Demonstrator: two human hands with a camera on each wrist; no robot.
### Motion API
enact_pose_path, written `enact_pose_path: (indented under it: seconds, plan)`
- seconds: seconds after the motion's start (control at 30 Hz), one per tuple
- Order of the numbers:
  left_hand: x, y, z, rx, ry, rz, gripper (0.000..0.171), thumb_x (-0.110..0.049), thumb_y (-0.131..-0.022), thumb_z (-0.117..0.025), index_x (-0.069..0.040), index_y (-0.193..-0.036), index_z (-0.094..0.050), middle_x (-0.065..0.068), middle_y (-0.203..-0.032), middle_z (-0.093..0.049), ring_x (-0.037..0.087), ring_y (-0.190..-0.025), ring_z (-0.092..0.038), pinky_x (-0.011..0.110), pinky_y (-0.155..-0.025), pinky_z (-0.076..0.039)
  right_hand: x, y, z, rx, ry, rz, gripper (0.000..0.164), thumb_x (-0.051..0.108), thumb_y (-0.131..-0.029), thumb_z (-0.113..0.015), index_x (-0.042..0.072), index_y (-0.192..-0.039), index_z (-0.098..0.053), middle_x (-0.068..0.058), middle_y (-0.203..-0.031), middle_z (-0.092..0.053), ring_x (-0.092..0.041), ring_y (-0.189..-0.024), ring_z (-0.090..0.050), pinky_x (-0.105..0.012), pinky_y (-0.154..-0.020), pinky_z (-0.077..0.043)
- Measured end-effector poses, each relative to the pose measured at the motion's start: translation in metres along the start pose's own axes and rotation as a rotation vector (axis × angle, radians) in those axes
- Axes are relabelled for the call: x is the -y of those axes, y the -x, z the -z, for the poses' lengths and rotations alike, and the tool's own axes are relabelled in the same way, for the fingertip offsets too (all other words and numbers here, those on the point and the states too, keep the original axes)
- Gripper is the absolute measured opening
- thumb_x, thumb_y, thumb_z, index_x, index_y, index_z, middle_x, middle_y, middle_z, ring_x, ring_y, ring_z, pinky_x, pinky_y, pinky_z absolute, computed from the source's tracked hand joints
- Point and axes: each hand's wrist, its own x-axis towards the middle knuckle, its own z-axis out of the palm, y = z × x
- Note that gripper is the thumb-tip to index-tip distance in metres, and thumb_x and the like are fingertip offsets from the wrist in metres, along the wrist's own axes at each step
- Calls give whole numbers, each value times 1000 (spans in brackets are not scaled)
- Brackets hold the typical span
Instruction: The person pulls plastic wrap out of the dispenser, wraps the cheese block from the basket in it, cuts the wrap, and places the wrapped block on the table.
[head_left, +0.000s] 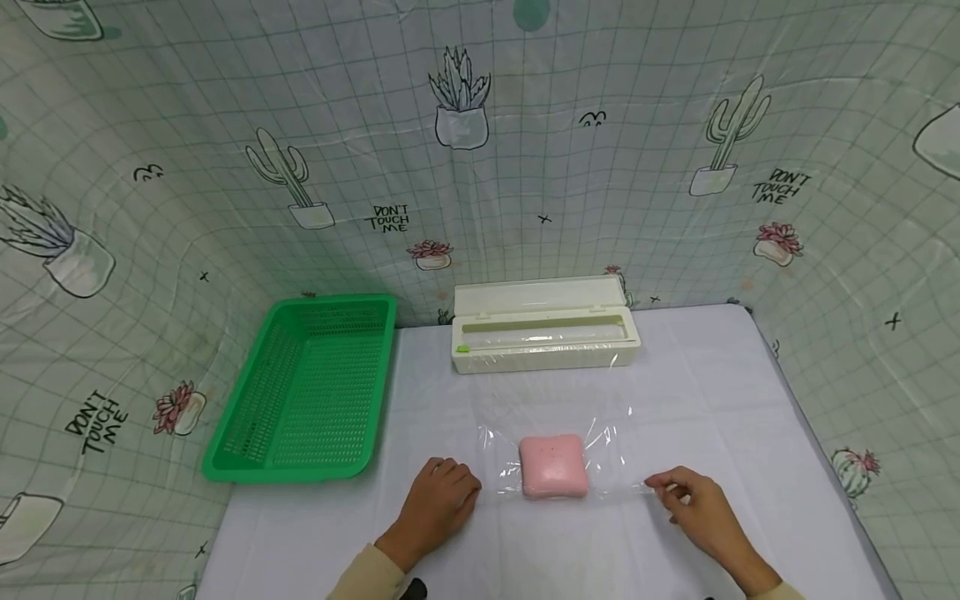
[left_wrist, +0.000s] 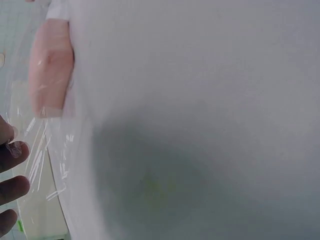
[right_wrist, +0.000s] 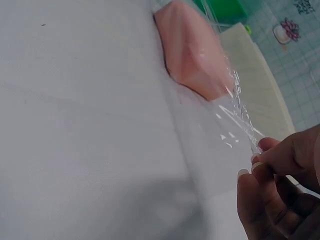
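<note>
A pink, rounded square block sits in the middle of the white table, with clear plastic film spread over it and out to both sides. On the left, my left hand pinches the film's near edge between thumb and forefinger; its other fingers show at the edge of the left wrist view. Across from it, my right hand pinches the opposite corner, where the film is gathered into a crinkled strand at the fingertips. The film lies against the block's top and sides.
Behind the block stands a cream cling film dispenser, its lid raised and a roll inside. A green plastic basket lies at the left. Patterned cloth hangs around the back and sides of the table.
</note>
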Motion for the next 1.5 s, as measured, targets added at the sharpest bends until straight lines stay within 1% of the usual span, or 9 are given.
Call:
enact_pose_path:
  seconds: [0.17,0.23,0.4,0.47,0.63,0.83,1.0,1.13,1.5]
  plan:
    - [4,-5,-1,1,18,38,15,-16,-84,-89,-21,-90,-76,-11,-87,-71,9,-83,-63,31,-85,-53,0,-8,-2,-65,99,125,25,-11,-79,-83,0,-100,-75,-6,-94,-75,-2,-70,-56,-24,-58,-50]
    - [5,-7,-2,-4,24,50,15,-16,-84,-89,-21,-89,-76,-11,-86,-70,9,-82,-62,31,-84,-52,1,-11,-2,-86,136,140,24,-6,-78,-87,3,-97,-75,-2,-90,-73,-3,-71,-56,-23,-60,-48]
    - [7,-12,-3,-23,79,83,17,-13,-83,-90,-19,-89,-76,-10,-84,-70,9,-79,-61,31,-82,-52,2,-23,-4,-93,179,105,11,1,-88,-83,4,-94,-75,1,-83,-68,-10,-74,-60,-23,-59,-49]
    - [8,-13,-4,-19,113,108,17,-12,-82,-90,-19,-89,-75,-9,-84,-70,9,-79,-61,31,-81,-52,1,-28,-4,-99,182,116,8,2,-90,-81,4,-94,-75,0,-83,-68,-10,-74,-60,-24,-59,-48]
    - [12,-15,-11,34,177,175,14,-11,-87,-87,-18,-92,-75,-9,-86,-70,9,-79,-60,31,-81,-51,-3,-39,-8,-91,172,131,6,3,-92,-79,3,-93,-73,0,-84,-69,-8,-72,-58,-24,-60,-47]
    - [16,-16,-20,92,222,208,9,-13,-92,-82,-17,-94,-75,-9,-87,-70,9,-80,-58,32,-82,-50,-7,-50,-13,-28,176,50,6,5,-94,-76,4,-89,-72,-2,-81,-69,-12,-71,-57,-26,-61,-46]
    - [17,-18,-27,120,215,217,6,-13,-93,-81,-16,-94,-76,-8,-87,-70,11,-82,-59,33,-82,-49,-10,-54,-19,15,193,-24,6,6,-94,-71,4,-89,-73,-1,-79,-67,-15,-70,-56,-28,-59,-44]
    - [17,-19,-33,145,189,223,5,-14,-92,-82,-16,-94,-77,-8,-87,-71,11,-82,-58,31,-79,-47,-11,-54,-22,21,209,-58,6,6,-93,-69,4,-89,-73,0,-76,-64,-15,-68,-54,-30,-57,-43]
    - [16,-21,-42,113,187,245,13,-12,-87,-87,-17,-90,-75,-10,-77,-66,7,-73,-49,27,-73,-41,-15,-53,-31,-24,300,-6,4,5,-91,-72,6,-86,-72,0,-76,-65,-14,-67,-56,-34,-56,-46]
